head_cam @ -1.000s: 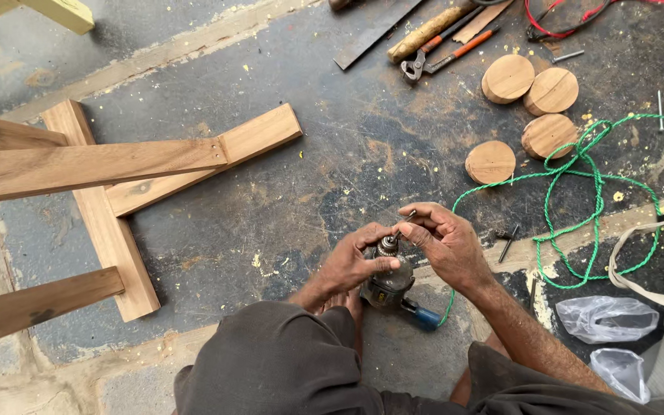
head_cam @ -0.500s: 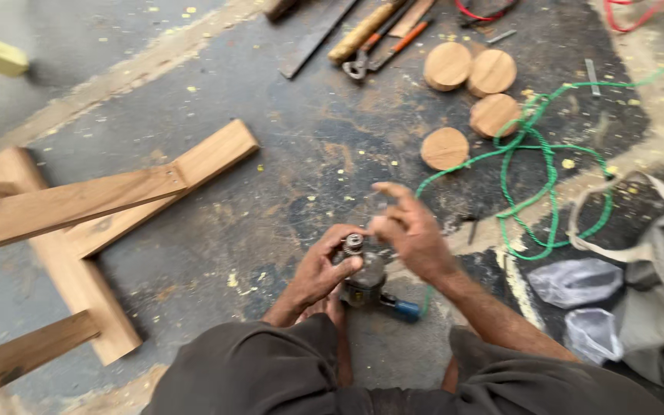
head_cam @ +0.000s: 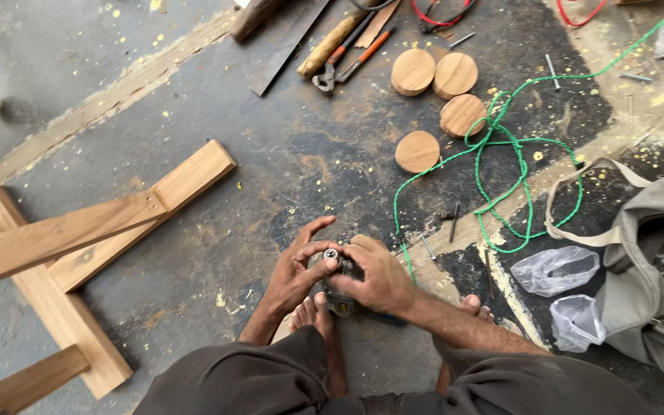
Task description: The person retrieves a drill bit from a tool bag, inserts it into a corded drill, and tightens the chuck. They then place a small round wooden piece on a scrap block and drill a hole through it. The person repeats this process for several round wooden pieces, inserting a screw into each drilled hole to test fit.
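Dusty concrete floor point(head_cam: 194, 253). Both hands' fingers point(head_cam: 324, 269) curled tight around power drill point(head_cam: 340, 296); chuck point(head_cam: 331, 254) pointing up toward camera, long axis roughly vertical.

Both hands meet over a small power tool on the concrete floor point(head_cam: 194, 253): the left hand point(head_cam: 301, 270) and right hand point(head_cam: 378, 278) wrap around the drill point(head_cam: 337, 286). Green cord point(head_cam: 501, 154) loops right of them; four wooden discs point(head_cam: 416, 151) lie farther off; a wooden frame point(head_cam: 63, 238) lies left.
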Demonstrator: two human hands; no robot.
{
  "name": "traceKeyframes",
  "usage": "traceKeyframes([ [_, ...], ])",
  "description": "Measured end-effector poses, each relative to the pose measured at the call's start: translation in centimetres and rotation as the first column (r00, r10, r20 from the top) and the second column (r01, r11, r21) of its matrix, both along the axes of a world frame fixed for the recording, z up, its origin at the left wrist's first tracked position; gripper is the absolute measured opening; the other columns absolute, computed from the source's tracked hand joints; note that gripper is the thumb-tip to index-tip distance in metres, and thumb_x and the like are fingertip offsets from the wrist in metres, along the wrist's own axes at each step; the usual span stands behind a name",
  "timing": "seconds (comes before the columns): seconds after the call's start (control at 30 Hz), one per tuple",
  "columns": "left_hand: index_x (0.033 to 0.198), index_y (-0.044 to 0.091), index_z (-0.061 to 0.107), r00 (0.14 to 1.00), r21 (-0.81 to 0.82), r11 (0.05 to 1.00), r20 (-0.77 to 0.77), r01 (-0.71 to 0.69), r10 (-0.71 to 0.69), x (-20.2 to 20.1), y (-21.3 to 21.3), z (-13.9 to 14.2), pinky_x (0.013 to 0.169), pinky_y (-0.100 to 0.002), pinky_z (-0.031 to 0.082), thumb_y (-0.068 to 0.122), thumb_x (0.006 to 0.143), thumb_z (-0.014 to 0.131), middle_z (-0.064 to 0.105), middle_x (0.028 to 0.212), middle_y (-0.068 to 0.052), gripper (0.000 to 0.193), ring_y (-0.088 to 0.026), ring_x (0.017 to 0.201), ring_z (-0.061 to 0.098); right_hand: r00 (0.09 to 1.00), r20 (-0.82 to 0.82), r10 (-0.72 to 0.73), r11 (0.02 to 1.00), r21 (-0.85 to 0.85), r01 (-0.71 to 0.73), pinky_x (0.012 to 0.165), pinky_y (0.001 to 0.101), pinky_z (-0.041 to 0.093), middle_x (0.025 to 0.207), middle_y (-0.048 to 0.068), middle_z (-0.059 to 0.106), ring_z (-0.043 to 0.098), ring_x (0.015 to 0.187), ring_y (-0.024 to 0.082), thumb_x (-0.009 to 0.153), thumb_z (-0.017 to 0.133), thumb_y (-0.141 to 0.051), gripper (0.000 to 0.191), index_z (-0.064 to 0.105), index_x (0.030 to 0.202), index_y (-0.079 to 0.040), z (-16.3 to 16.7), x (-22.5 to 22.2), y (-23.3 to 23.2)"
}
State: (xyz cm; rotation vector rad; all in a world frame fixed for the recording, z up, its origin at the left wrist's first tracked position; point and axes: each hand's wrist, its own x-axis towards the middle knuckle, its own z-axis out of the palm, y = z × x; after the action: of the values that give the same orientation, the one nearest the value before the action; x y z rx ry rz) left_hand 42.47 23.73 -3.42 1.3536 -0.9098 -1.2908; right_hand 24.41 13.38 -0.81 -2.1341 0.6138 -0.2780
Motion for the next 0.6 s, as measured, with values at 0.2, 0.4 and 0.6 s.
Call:
traceKeyframes([
  [0.2, 0.115, 0.015, 0.078, 0.997, -0.024, 0.999, 0.075, 0.032, -0.030, -0.1, 0.1, -0.3, 0.118, -0.053, 0.040, 0.046, 0.089, 0.075, 0.046, 0.159, -0.007, 0.040, -0.031, 0.148, 0.044, 0.998, 0.053, -0.016, 0.972, 0.235, 0.003, 0.077, 0.0391, 0.053, 0.092, 0.008, 0.057, 0.062, 0.087, 0.022, 0.083, 0.078, -0.025, 0.032, 0.063, 0.098, -0.002, 0.2, 0.5, -0.3],
  [0.4, 0.114, 0.015, 0.078, 0.994, 0.014, 1.000, 0.104, 0.018, -0.020, -0.2, -0.3, 0.1, 0.119, -0.053, 0.038, 0.047, 0.087, 0.075, 0.048, 0.158, -0.008, 0.042, -0.031, 0.150, 0.042, 0.979, -0.084, -0.188, 0.956, 0.213, 0.202, 0.074, 0.0401, 0.052, 0.093, 0.009, 0.056, 0.061, 0.088, 0.022, 0.075, 0.088, -0.032, 0.047, 0.060, 0.099, -0.002, 0.1, 0.6, -0.1],
  [0.6, 0.114, 0.014, 0.077, 0.997, -0.045, 0.999, 0.075, 0.020, -0.016, -0.1, -0.3, 1.5, 0.121, -0.052, 0.037, 0.037, 0.092, 0.074, 0.049, 0.158, -0.008, 0.032, -0.032, 0.149, 0.045, 0.992, 0.116, -0.045, 0.958, 0.287, 0.010, 0.087, 0.0410, 0.052, 0.104, 0.012, 0.065, 0.064, 0.098, 0.028, 0.084, 0.076, -0.024, 0.044, 0.067, 0.123, -0.005, -0.8, 0.5, 0.0],
])
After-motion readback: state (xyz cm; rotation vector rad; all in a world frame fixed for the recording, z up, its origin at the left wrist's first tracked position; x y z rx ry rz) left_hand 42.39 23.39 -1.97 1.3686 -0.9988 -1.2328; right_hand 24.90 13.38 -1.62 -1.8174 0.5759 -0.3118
